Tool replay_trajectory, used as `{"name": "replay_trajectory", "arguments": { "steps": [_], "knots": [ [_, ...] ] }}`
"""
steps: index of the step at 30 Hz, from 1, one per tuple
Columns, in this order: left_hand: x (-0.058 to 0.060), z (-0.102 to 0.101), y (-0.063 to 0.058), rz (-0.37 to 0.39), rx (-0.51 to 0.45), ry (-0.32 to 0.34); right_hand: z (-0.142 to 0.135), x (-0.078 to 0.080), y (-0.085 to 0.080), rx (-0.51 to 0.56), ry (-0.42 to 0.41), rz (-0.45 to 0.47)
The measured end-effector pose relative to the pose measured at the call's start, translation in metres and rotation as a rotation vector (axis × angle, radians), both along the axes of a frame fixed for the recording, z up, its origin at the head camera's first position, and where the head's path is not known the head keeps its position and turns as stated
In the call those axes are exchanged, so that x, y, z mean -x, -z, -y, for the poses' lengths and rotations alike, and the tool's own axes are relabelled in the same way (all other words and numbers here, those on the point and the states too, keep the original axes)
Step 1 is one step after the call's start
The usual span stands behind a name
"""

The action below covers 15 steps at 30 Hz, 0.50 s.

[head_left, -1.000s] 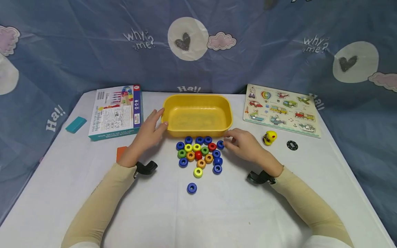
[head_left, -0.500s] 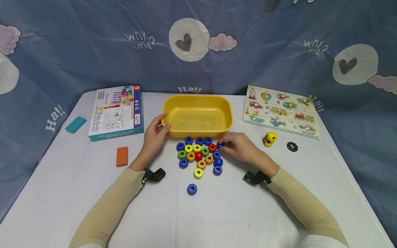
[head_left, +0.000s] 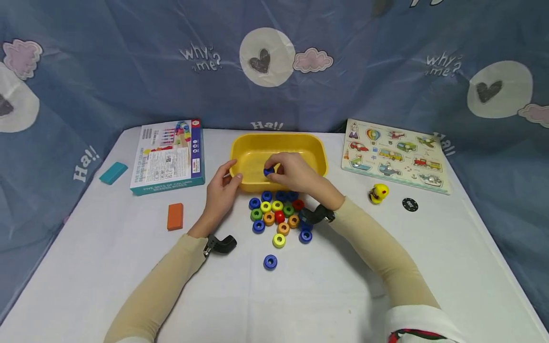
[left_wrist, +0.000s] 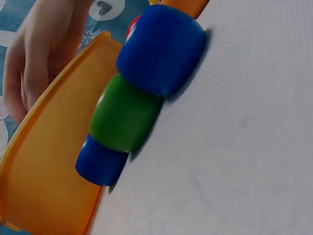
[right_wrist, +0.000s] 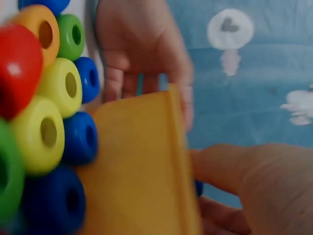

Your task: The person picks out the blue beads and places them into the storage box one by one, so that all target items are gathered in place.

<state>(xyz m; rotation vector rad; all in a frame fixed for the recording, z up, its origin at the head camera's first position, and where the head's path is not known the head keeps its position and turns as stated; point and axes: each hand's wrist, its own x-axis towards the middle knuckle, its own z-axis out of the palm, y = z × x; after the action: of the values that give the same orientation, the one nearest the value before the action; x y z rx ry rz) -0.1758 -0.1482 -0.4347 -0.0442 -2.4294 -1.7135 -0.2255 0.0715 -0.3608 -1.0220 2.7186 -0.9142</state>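
Observation:
My right hand [head_left: 292, 172] pinches a blue bead [head_left: 268, 171] between thumb and fingers, over the yellow tray [head_left: 279, 186]. In the right wrist view only a sliver of that blue bead [right_wrist: 199, 188] shows past the tray's rim. My left hand [head_left: 220, 191] holds the tray at its near left corner, thumb at the rim and fingers against the outside. Just in front of the tray lies a cluster of blue, yellow, green, orange and red beads [head_left: 279, 217], partly hidden by the right wrist. One blue bead [head_left: 270, 262] sits apart, nearer to me.
On the left are a boxed bead set [head_left: 167, 159], a teal block [head_left: 113, 173] and an orange block [head_left: 175, 216]. A vehicle puzzle board [head_left: 396, 157], a small yellow toy figure [head_left: 379, 193] and a black chip [head_left: 410, 205] lie on the right.
My right hand has picked up the blue bead from the cluster's right side and carried it left and up over the tray. The left hand stays at the tray's left corner.

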Motion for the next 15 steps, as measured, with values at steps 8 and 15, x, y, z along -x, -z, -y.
{"name": "replay_trajectory", "arguments": {
  "steps": [8,15],
  "knots": [
    [0.0,0.001,0.0,-0.012,-0.018,0.009,0.046,0.035,0.021,-0.059,-0.006,0.288],
    [0.001,0.0,0.002,-0.013,-0.011,0.011,0.048,0.039,0.025,-0.051,0.043,0.321]
  ]
}}
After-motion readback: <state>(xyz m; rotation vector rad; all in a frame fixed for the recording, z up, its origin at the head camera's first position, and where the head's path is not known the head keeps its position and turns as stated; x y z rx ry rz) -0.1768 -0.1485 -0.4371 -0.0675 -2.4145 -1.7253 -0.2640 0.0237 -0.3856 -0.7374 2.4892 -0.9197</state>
